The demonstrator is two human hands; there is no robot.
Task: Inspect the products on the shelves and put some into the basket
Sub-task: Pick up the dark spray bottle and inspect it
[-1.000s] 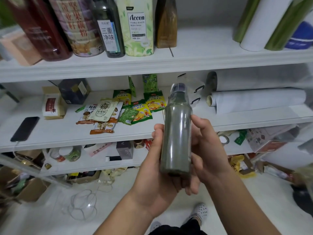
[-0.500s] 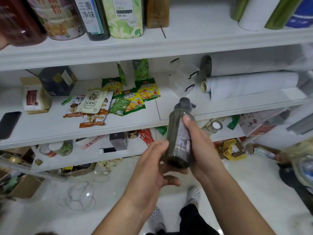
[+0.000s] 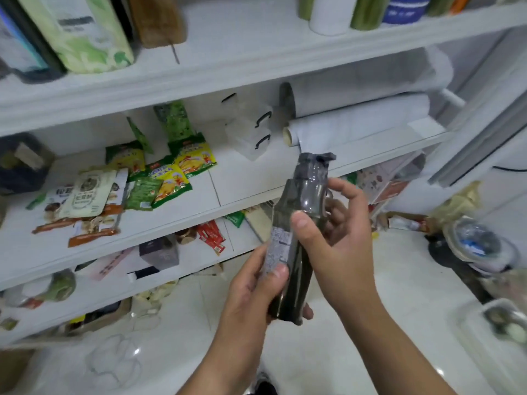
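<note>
1. White shelves (image 3: pixel 245 192) fill the background above a pale glossy floor (image 3: pixel 328 352), and they carry loose stock: snack packets (image 3: pixel 168 178) scattered on the middle shelf, white rolls (image 3: pixel 359 121) lying to their right, tall bottles and cartons on the shelf above.
2. Off the shelf and in front of it, between the two hands, is the task's thing, a dark bottle (image 3: pixel 296 246). It stands nearly upright, leaning a little with its dark cap end up and away from the camera.
3. It is held this way, I judge, for reading: the pale printed label (image 3: pixel 278 252) on its left side faces the camera, which fits the inspecting step, not yet the dropping-in.
4. Left hand (image 3: pixel 251 292) grips the lower body from the left, thumb pressed on the label's lower edge, fingers curled under the base.
5. Right hand (image 3: pixel 333 240) holds the upper body from the right, thumb laid across the front below the neck, fingers curved loosely behind it.
6. Both forearms rise from the bottom edge and converge on the bottle.
7. No basket is plainly identifiable; a clear container at the right edge is too blurred to name.
</note>
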